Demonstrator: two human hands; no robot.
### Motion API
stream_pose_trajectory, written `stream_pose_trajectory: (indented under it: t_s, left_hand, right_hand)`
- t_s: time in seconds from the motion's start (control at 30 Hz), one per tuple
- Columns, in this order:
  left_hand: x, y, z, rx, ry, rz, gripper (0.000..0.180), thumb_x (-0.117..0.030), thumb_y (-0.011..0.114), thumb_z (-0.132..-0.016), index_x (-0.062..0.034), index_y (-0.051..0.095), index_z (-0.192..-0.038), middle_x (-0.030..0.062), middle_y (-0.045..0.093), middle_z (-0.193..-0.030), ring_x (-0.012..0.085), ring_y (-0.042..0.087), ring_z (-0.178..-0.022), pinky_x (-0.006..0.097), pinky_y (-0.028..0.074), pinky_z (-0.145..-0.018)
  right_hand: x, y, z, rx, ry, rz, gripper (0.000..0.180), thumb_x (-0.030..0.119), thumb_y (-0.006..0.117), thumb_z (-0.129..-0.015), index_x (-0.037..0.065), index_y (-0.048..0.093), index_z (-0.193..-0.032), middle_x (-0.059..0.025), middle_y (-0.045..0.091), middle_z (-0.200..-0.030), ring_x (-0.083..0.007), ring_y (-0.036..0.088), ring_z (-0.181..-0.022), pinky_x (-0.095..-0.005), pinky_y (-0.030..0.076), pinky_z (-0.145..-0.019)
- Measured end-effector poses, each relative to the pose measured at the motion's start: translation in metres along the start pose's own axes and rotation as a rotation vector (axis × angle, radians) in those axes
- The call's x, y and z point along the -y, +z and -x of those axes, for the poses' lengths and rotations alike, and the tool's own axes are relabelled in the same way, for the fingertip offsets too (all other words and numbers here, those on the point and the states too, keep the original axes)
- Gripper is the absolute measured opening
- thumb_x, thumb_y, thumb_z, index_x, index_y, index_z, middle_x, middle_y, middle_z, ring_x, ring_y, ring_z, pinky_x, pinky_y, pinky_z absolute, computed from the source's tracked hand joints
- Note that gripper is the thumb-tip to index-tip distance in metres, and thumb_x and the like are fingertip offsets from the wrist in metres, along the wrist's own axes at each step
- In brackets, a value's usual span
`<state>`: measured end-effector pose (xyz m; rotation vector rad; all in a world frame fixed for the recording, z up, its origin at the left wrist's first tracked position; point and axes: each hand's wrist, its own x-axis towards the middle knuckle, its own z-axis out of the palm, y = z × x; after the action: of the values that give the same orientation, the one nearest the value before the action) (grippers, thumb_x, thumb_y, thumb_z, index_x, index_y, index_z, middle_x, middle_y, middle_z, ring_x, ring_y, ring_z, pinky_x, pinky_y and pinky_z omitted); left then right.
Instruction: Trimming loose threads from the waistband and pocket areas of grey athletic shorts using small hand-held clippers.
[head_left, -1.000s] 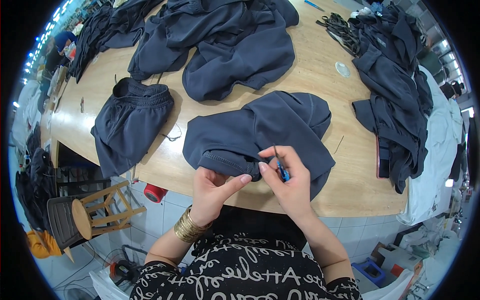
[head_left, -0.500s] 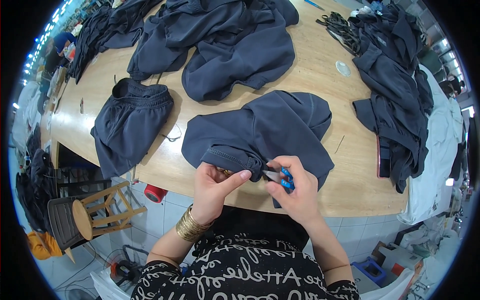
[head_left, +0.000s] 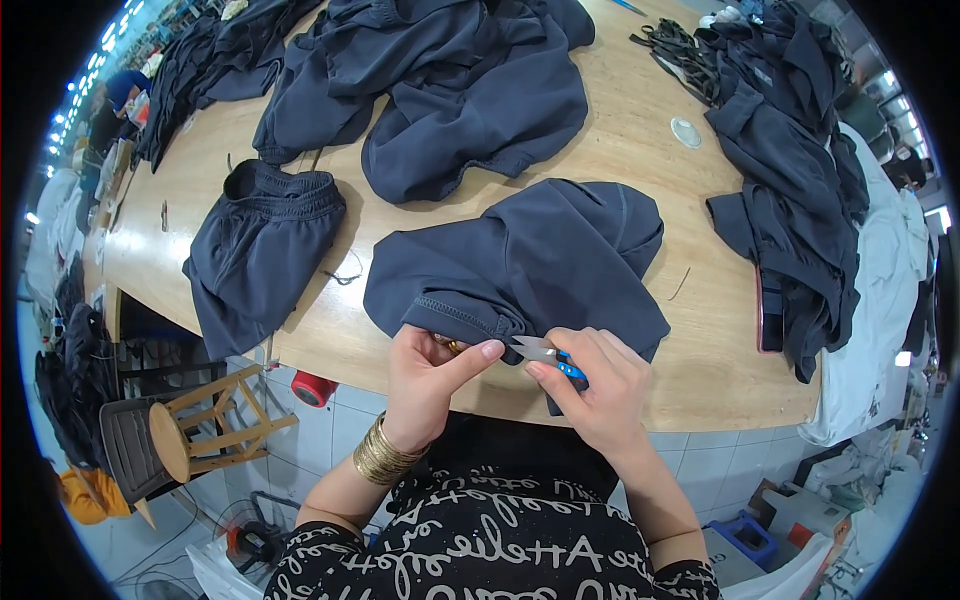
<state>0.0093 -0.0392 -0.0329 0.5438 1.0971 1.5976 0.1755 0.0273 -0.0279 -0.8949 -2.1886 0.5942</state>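
Note:
A dark navy garment (head_left: 580, 250) lies bunched on the table in front of me. My left hand (head_left: 430, 375) pinches its stitched hem between thumb and fingers, near the table's front edge. In my right hand (head_left: 600, 380) is a pair of blue-handled thread snips (head_left: 568, 368), gripped between thumb and fingers. The snips' pointed metal blades are slightly apart and face left, close to the gathered seam by my left thumb. Whether a thread lies between the blades is too small to tell.
Navy shorts (head_left: 262, 250) lie to the left on the wooden table (head_left: 690, 385). A large garment pile (head_left: 470, 90) covers the far middle; another heap (head_left: 790, 190) lines the right side, partly over a phone (head_left: 770, 315). A wooden stool (head_left: 170, 442) stands on the floor at left.
My right hand has shifted slightly, with its fingers curled further over the snips. The blades now show plainly beside the seam. My left hand keeps its hold on the hem.

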Motion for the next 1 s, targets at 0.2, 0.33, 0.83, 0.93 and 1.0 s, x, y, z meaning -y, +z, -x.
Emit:
stream_pose_trajectory:
  t_s: [0.2, 0.33, 0.83, 0.93, 1.0]
  left_hand:
    - [-0.0001, 0.0002, -0.0004, 0.022, -0.011, 0.027, 0.027, 0.008, 0.068, -0.078, 0.0000, 0.055, -0.100, 0.0068, 0.064, -0.096, 0.0124, 0.061, -0.088, 0.026, 0.049, -0.081]
    - [-0.0013, 0.0020, 0.0000, 0.016, -0.016, 0.029, 0.027, 0.008, 0.067, -0.078, 0.0004, 0.055, -0.101, 0.0073, 0.064, -0.097, 0.0126, 0.061, -0.089, 0.026, 0.049, -0.082]
    - [0.0000, 0.0004, 0.0003, 0.047, -0.034, 0.026, 0.027, 0.007, 0.067, -0.079, 0.0012, 0.054, -0.102, 0.0076, 0.064, -0.097, 0.0124, 0.061, -0.090, 0.025, 0.049, -0.081]
    - [-0.0007, 0.0018, -0.0002, 0.051, -0.028, 0.021, 0.026, 0.007, 0.067, -0.078, 0.0011, 0.055, -0.101, 0.0077, 0.064, -0.096, 0.0123, 0.061, -0.089, 0.025, 0.049, -0.081]
    - [-0.0011, 0.0029, 0.0000, 0.031, -0.025, 0.013, 0.026, 0.007, 0.068, -0.078, 0.0013, 0.055, -0.101, 0.0078, 0.065, -0.097, 0.0124, 0.062, -0.089, 0.025, 0.049, -0.081]
  right_hand:
    - [-0.0010, -0.0021, -0.0008, -0.007, -0.032, 0.032, 0.027, 0.026, 0.075, -0.073, 0.005, 0.063, -0.084, -0.0042, 0.054, -0.063, -0.0197, 0.049, -0.052, -0.0297, 0.038, -0.047]
    - [-0.0028, -0.0026, -0.0005, -0.030, -0.028, 0.013, 0.028, 0.027, 0.075, -0.072, 0.005, 0.063, -0.084, -0.0041, 0.053, -0.063, -0.0196, 0.048, -0.052, -0.0297, 0.037, -0.046]
    - [-0.0028, -0.0010, -0.0047, -0.040, -0.049, 0.008, 0.028, 0.027, 0.076, -0.070, 0.006, 0.063, -0.082, -0.0037, 0.053, -0.061, -0.0188, 0.048, -0.051, -0.0289, 0.037, -0.045]
    - [-0.0020, -0.0018, -0.0051, -0.029, -0.050, -0.002, 0.028, 0.027, 0.076, -0.070, 0.005, 0.063, -0.082, -0.0037, 0.053, -0.061, -0.0189, 0.049, -0.050, -0.0289, 0.037, -0.045]
    - [-0.0024, -0.0018, -0.0053, -0.020, -0.043, -0.014, 0.027, 0.026, 0.076, -0.071, 0.005, 0.063, -0.081, -0.0039, 0.054, -0.061, -0.0189, 0.050, -0.050, -0.0288, 0.038, -0.046]
